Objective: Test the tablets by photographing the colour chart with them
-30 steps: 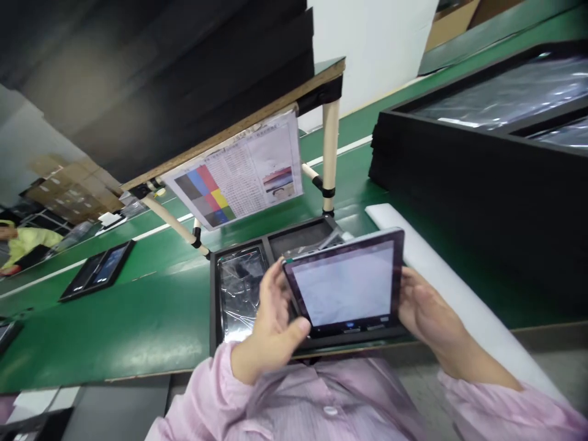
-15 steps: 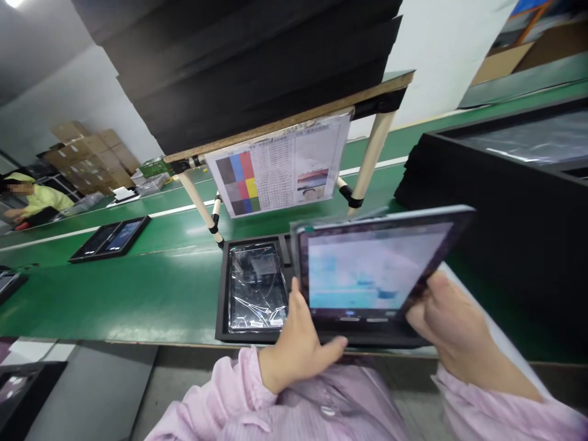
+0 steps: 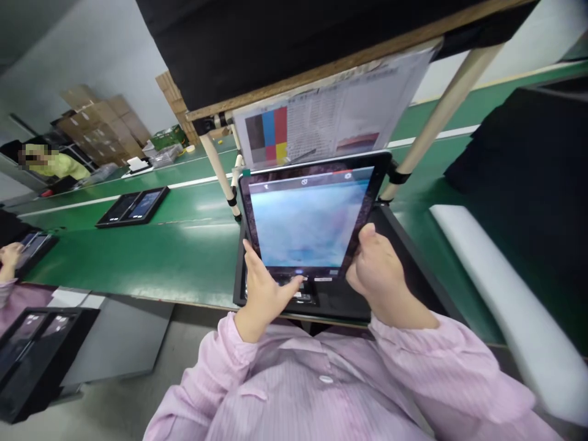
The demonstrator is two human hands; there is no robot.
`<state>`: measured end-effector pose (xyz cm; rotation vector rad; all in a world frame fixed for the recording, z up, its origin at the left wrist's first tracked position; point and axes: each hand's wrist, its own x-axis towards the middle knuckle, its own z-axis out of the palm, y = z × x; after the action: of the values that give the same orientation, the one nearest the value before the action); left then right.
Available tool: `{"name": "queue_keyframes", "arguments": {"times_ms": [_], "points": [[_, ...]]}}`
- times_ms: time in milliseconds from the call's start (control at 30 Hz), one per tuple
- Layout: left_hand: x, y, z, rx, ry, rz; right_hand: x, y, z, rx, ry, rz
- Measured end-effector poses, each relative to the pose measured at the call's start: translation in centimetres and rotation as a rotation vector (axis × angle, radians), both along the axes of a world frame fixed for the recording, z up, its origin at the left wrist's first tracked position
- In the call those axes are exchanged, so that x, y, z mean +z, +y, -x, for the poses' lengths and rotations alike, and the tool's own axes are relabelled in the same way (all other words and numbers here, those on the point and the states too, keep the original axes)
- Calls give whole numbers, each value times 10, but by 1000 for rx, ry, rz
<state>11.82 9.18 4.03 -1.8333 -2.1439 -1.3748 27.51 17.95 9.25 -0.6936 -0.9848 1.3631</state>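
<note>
I hold a black tablet (image 3: 309, 220) upright in front of me, its screen lit pale blue. My left hand (image 3: 261, 293) grips its lower left corner, thumb across the bottom bezel. My right hand (image 3: 377, 277) grips its lower right edge. Under the tablet a black foam tray (image 3: 404, 269) lies on the green belt (image 3: 151, 257). The tablet's top edge reaches up to the colour chart sheet (image 3: 331, 110) that hangs from the wooden shelf (image 3: 349, 58).
A white foam strip (image 3: 500, 300) lies at the right beside stacked black trays (image 3: 528, 159). Another tray with tablets (image 3: 133, 206) sits further left on the belt. A person in yellow (image 3: 52, 164) is at far left; another person's hand (image 3: 9, 254) is at the left edge.
I have raised the tablet from the tray and tilted it up toward the colour chart. It has shifted left, and it hides the tray's wrapped tablet.
</note>
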Motion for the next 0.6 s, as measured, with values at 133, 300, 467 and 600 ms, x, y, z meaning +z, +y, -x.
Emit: {"name": "queue_keyframes", "arguments": {"times_ms": [133,300,467,600], "points": [[1,-2,2,18,-15,-13,1,0,7,-26,38,6],[-1,-3,3,6,-15,-17,-2,0,9,-54,65,-9],[-2,-5,4,-17,8,-20,-6,-2,9,-83,94,-26],[-1,-6,4,-20,44,-18,-7,-3,10,-99,111,-32]]}}
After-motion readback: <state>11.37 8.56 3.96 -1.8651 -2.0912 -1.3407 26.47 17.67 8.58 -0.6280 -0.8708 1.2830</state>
